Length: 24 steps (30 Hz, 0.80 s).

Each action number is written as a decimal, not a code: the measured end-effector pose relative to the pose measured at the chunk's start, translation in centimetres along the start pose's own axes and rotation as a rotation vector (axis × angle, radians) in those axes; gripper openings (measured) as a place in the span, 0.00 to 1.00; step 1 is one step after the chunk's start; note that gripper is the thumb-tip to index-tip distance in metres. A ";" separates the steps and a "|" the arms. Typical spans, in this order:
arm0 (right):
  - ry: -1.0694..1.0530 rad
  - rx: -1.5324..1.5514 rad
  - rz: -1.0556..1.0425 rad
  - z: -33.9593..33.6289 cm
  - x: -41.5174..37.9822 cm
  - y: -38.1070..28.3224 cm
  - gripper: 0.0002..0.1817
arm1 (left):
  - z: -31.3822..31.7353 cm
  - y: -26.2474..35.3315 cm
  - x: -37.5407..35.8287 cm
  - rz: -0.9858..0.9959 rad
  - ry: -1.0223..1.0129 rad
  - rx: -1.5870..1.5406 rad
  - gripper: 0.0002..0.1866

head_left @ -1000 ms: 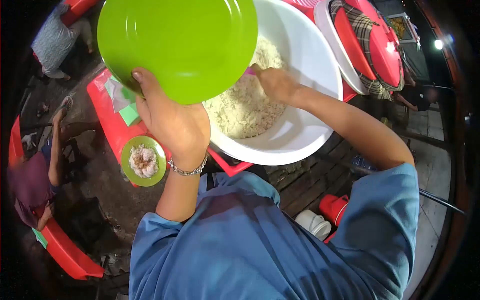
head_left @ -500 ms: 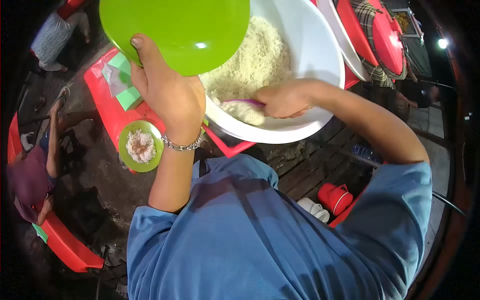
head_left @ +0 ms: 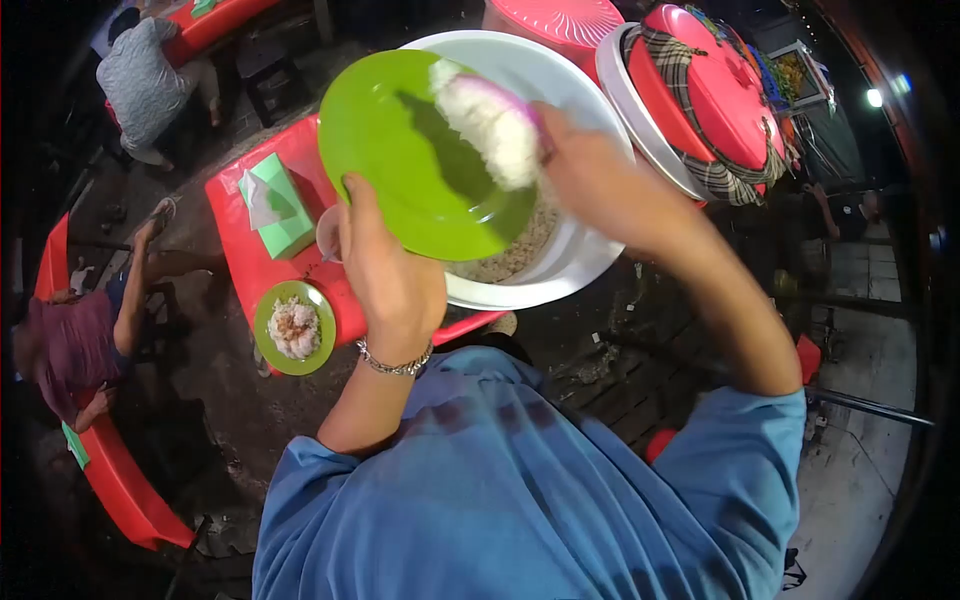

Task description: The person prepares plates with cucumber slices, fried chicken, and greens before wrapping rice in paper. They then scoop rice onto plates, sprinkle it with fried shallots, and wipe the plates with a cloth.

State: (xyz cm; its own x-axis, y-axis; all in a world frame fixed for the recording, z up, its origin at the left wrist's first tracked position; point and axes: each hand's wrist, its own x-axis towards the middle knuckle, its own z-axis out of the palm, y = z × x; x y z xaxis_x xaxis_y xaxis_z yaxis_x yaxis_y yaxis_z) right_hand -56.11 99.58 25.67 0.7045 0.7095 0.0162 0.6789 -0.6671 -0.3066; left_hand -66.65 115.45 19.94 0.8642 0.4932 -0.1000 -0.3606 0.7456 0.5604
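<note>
A bare green plate [head_left: 385, 145] is gripped at its near edge by my left hand [head_left: 385, 265], thumb over the rim. My right hand [head_left: 605, 185], a little blurred, is closed round a purple rice scoop [head_left: 527, 110]. A heap of white rice [head_left: 490, 130] sits on the scoop, held over the plate and casting a shadow on it. Below and behind the plate stands a big white tub [head_left: 580, 270] with more rice [head_left: 515, 255] inside, mostly covered by the plate and my hand.
On a red table [head_left: 235, 215] at left are a green tissue box [head_left: 280, 215], a cup [head_left: 330, 235] and a green plate of topped rice [head_left: 295, 328]. Red lidded tubs [head_left: 715, 90] wrapped in checked cloth stand at right. Two people [head_left: 150, 90] sit at left.
My right hand has lifted the scoop with rice out of the tub and brought it over the plate. The plate appears lower and further right, and the whole view has shifted.
</note>
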 end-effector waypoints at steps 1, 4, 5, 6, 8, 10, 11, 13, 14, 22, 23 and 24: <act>-0.043 -0.095 0.011 1.3 -0.9 -1.9 0.28 | 0.4 -0.4 -0.5 -0.047 0.011 -0.059 0.21; -0.027 -0.200 0.012 3.0 -2.3 -4.5 0.37 | 0.9 -1.3 -0.6 -0.050 0.044 -0.116 0.22; -0.009 -0.147 0.054 2.5 -2.2 -3.7 0.38 | 0.2 -1.4 -0.4 -0.083 0.034 -0.144 0.23; 0.005 -0.092 0.099 1.8 -2.4 -2.6 0.38 | -0.4 -1.4 -0.2 -0.119 0.028 -0.169 0.23; 0.298 0.002 0.099 -0.9 -2.9 -1.4 0.32 | -0.5 -0.6 -0.4 -0.165 -0.003 -0.209 0.24; 0.278 0.141 0.264 -2.8 -2.5 0.1 0.24 | -0.9 -0.2 -0.2 -0.138 0.035 -0.298 0.24; 0.262 0.126 0.281 -2.8 -2.2 1.7 0.20 | -2.0 -0.3 0.3 -0.074 0.062 -0.290 0.23; -0.111 -0.180 0.267 -0.5 -0.4 4.1 0.18 | -2.8 -0.2 1.4 0.047 0.082 -0.317 0.23; -0.377 -0.286 0.248 1.6 0.8 5.0 0.18 | -3.1 -0.2 2.0 0.175 0.080 -0.343 0.22; -0.954 -0.194 -0.120 19.2 2.8 3.1 0.21 | -3.1 -0.8 3.4 0.371 0.110 -0.186 0.22; -0.898 -0.164 -0.195 19.2 2.2 2.4 0.21 | -3.3 -0.8 3.5 0.376 0.108 -0.130 0.22; -0.841 -0.139 -0.272 17.9 2.3 0.6 0.20 | -3.3 -0.6 3.7 0.382 0.099 -0.078 0.23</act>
State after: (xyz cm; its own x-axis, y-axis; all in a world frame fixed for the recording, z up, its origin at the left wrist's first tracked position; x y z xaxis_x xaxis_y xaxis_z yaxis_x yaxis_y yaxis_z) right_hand -57.82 104.86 8.54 0.1684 0.7427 -0.6482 0.8575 -0.4346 -0.2752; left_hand -64.38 118.28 16.48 0.6260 0.7795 0.0230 -0.6785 0.5298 0.5088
